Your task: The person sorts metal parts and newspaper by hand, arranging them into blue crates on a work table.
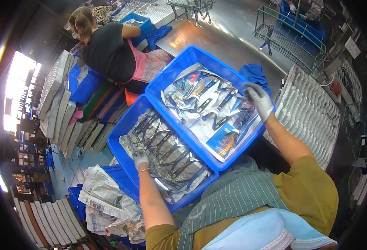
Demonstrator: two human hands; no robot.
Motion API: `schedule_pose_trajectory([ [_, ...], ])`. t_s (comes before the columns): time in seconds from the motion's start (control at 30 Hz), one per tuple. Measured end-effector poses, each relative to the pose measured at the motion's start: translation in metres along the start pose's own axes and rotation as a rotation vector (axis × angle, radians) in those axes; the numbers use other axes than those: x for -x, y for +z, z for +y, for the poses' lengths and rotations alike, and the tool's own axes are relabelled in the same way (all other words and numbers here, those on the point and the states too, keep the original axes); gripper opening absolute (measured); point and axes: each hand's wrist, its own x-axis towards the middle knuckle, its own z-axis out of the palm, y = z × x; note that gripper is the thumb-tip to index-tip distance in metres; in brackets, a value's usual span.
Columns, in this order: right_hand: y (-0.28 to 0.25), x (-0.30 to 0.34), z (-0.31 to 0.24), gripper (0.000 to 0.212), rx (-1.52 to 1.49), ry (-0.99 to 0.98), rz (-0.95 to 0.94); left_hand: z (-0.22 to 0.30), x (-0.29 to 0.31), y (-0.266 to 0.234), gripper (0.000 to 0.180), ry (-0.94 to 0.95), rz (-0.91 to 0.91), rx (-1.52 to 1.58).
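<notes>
Two blue plastic bins stand side by side in front of me, the upper one (171,71) overlapping the lower one (116,132) at their shared edge. Several dark-handled pliers-like tools (167,152) lie in rows on crumpled newspaper in the lower bin. More such tools (206,102) rest on printed paper in the upper bin. My left hand (140,159), in a pale glove, reaches into the lower bin's left side with fingers curled; what they grip is hidden. Over the upper bin's right side is my gloved right hand (259,100), fingers stretched apart, holding nothing.
A heap of newspaper (106,196) sits left of the lower bin. Stacked trays (62,100) rise behind it, beside a co-worker (112,54) turned away. A ridged white rack (308,112) leans at right, near a blue cloth (254,76) and wire baskets (287,46) on the metal table.
</notes>
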Motion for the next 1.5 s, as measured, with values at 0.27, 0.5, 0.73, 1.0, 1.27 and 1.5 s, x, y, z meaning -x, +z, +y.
schedule_pose_trajectory([
  [0.27,-0.112,-0.184,0.120,0.049,0.692,-0.063,0.723,0.055,0.092,-0.041,0.036,0.094,0.481,0.261],
  [0.5,-0.218,-0.368,0.206,0.060,0.858,-0.075,0.261,0.136,0.217,-0.013,0.032,0.290,0.204,0.410],
  [0.73,-0.198,-0.387,0.226,0.056,0.327,0.131,0.030,0.158,0.271,0.000,0.027,0.122,0.180,0.317],
  [1.0,-0.274,-0.517,0.182,0.051,-0.151,0.357,-0.099,0.138,0.279,0.006,0.022,0.138,0.265,0.333],
  [1.27,-0.037,-0.258,0.121,0.040,-0.083,0.077,-0.246,0.167,0.270,-0.006,0.020,0.131,0.257,0.272],
  [1.5,0.134,-0.091,-0.017,0.035,0.205,-0.336,-0.787,0.162,0.272,-0.006,0.019,0.216,0.292,0.537],
])
